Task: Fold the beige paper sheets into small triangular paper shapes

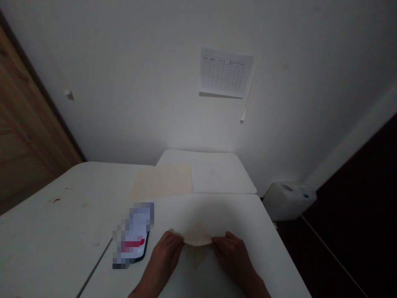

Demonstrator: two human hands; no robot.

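Observation:
A pale cream sheet of paper (196, 239) lies near the front of the white table (62, 223), its near part folded or bent. My left hand (166, 252) pinches its left edge with closed fingers. My right hand (231, 254) pinches its right edge the same way. The paper's lower tip shows between my two hands. A phone (134, 236) with a blurred screen lies just left of my left hand.
A stack of cream sheets (163, 182) lies further back on the table. Behind it stands a second white surface (214, 169) against the wall. A printed chart (225, 73) hangs on the wall. A white plastic container (287, 200) sits on the floor at right. A wooden door (21, 136) stands at left.

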